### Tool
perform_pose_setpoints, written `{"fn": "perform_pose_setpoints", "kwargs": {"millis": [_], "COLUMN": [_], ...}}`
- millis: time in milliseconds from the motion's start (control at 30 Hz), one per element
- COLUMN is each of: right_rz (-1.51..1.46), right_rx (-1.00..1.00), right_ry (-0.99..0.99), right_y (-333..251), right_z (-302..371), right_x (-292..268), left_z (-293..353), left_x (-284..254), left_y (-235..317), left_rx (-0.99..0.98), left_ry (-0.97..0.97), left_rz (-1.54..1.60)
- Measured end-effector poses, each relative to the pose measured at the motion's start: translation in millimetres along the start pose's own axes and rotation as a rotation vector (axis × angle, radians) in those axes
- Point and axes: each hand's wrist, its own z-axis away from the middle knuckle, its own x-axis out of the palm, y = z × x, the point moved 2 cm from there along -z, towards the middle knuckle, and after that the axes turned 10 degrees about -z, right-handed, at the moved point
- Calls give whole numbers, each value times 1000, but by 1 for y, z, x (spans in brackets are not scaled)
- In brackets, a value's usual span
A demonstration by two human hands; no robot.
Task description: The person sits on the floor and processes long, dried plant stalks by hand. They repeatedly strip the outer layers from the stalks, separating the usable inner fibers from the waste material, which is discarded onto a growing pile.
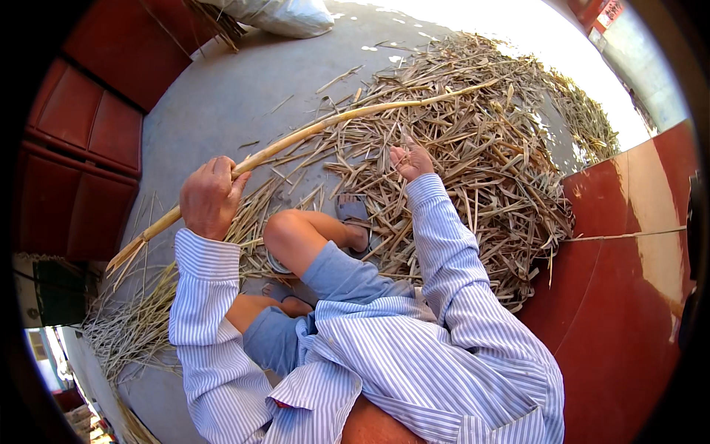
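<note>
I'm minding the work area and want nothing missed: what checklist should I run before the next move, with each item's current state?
1. Left hand has a closed grip on the long dry stalk: ok, near its lower-left end.
2. Right hand free: ok, open with nothing seen in it.
3. Both hands on the stalk: not ok, only the left holds it.
4. Lower-left stalk end intact: not ok, it splits into splayed strips.
5. Far stalk end clear of the dry leaf pile: cannot tell, it reaches over the pile, but contact is unclear.
6. Floor around the grey sandals free of scraps: not ok, dry strips lie beside them.
</note>
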Motion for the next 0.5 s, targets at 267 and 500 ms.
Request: {"fn": "perform_pose_setpoints", "kwargs": {"millis": [267, 500], "right_rz": [-105, 41], "right_rx": [167, 408], "right_ry": [-305, -592], "right_y": [10, 118], "right_z": [-7, 139], "right_x": [80, 133], "left_z": [30, -9], "left_x": [-20, 22], "left_y": [-26, 29], "left_rx": [26, 237], "left_ry": [-75, -14], "left_rz": [-226, -266]}}
